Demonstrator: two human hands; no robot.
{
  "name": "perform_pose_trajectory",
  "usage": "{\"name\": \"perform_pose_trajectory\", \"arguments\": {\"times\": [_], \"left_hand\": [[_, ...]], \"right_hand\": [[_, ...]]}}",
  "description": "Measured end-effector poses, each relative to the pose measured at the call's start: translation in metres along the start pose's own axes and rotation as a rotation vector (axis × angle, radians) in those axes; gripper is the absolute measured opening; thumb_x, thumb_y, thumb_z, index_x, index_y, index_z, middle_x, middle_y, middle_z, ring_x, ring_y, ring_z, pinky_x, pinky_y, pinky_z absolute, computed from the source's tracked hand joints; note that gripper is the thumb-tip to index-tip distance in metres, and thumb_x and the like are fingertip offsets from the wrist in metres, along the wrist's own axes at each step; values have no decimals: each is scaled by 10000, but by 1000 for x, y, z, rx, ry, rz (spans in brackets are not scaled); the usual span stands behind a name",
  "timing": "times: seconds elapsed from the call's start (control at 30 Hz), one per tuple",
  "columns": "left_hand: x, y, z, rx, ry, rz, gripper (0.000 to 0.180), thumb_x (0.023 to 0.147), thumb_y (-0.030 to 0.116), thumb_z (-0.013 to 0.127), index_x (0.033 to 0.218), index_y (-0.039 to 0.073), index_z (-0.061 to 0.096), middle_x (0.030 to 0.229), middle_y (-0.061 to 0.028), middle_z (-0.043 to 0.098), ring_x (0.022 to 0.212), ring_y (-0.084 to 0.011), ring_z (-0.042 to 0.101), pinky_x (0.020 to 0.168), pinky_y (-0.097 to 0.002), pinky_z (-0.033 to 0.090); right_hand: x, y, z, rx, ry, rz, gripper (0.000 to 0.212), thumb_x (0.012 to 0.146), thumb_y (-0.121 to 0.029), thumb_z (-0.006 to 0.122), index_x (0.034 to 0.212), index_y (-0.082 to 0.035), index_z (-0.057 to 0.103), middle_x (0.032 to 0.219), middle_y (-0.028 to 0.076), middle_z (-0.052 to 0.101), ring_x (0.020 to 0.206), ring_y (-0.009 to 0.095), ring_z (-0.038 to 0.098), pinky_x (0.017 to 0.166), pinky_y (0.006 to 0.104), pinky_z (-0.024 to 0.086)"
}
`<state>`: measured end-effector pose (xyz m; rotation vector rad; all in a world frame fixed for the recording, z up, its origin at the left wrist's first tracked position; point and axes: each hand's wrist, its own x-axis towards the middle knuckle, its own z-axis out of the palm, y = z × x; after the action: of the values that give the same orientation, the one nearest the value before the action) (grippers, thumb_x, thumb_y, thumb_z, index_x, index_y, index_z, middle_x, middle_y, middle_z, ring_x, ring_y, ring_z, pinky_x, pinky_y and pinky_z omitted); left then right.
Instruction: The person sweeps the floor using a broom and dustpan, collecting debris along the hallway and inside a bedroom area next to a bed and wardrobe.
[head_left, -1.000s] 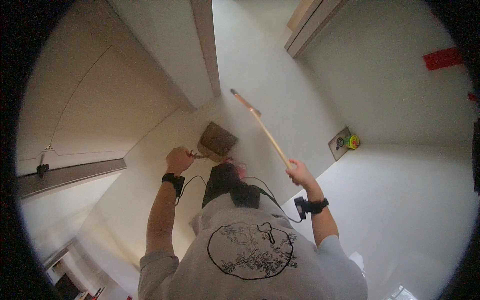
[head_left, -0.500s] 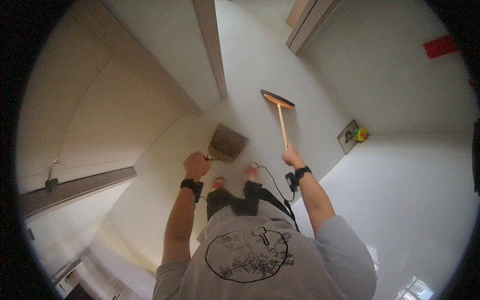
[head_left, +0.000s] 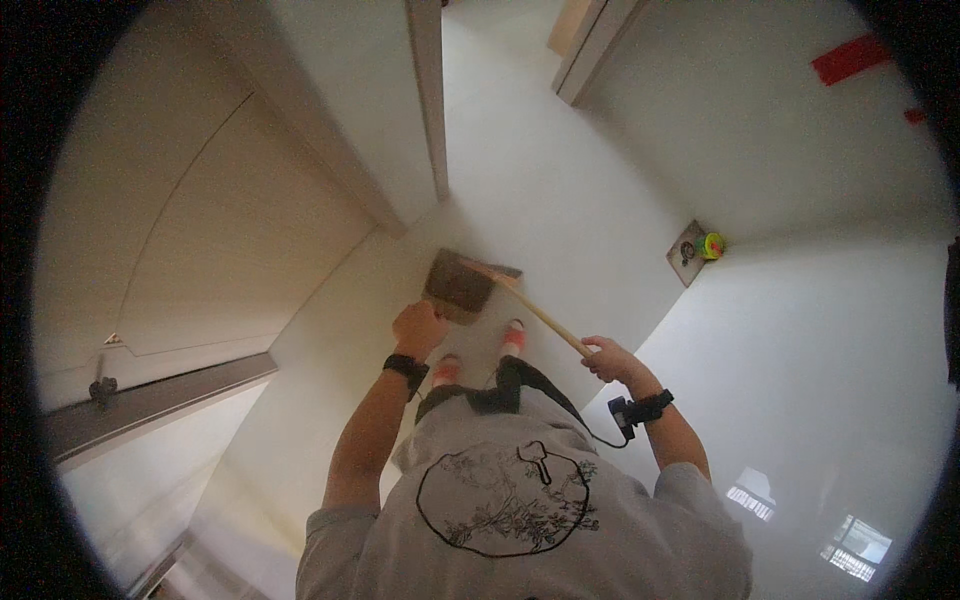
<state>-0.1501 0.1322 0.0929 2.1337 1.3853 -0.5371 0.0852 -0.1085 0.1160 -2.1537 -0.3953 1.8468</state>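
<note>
My left hand (head_left: 420,330) is closed around the handle of a brown-grey dustpan (head_left: 460,285), which lies on the pale floor in front of my feet. My right hand (head_left: 610,360) grips the long wooden stick of a broom (head_left: 545,318). From that hand the stick slants down to the left, and the orange broom head sits at the dustpan's far right edge, partly over it. The bristles are hard to make out. Each wrist wears a black band, the right one with a small black device and cable.
A closed wooden door (head_left: 200,200) stands at the left, beside a wall corner. At the right, a small floor drain (head_left: 687,253) has a yellow-green container (head_left: 711,246) next to it by the wall. A door frame (head_left: 590,60) rises at the far end. My feet in red footwear (head_left: 447,372) are close behind the dustpan.
The broom head has come from the far floor back to the dustpan. My right hand has shifted right and nearer to me. The left hand with the dustpan has moved slightly right.
</note>
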Motion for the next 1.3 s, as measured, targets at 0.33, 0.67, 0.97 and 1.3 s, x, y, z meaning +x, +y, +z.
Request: {"name": "perform_pose_trajectory", "arguments": {"times": [0.33, 0.67, 0.97, 1.3], "left_hand": [[-61, -82, -2, -70, 127, 81, 231, 709, 299, 558, 772, 88, 628, 766, -117, 613, 740, -281, 582, 665, -391, 458], [-66, -178, -13, -52, 118, 190, 169, 683, 217, 535, 757, 86, 614, 756, -94, 613, 729, -273, 581, 654, -369, 461], [-58, -146, -6, -12, 61, 184, 177, 679, 210, 536, 781, 83, 605, 748, -113, 607, 723, -274, 580, 645, -374, 463], [-27, -116, 10, 3, 22, 138, 173, 687, 207, 540, 785, 77, 598, 748, -106, 609, 722, -259, 587, 643, -363, 462]], "right_hand": [[-6, -8, 25, 199, 263, -77, 467, 723, -93, 548, 1170, -50, 419, 574, 47, 490, 414, 120, 430, 343, 247, 342], [186, -20, 48, -939, 583, -553, 154, 725, -141, 549, 628, -27, 585, 504, 69, 541, 438, 177, 548, 420, 279, 468], [139, -35, 92, -337, 452, -107, 192, 700, -176, 530, 669, 10, 569, 629, 177, 570, 611, 293, 586, 518, 367, 467], [51, 1, 139, -571, 178, -240, 321, 733, -165, 530, 937, 73, 464, 772, 216, 576, 627, 310, 586, 487, 382, 464]]}}
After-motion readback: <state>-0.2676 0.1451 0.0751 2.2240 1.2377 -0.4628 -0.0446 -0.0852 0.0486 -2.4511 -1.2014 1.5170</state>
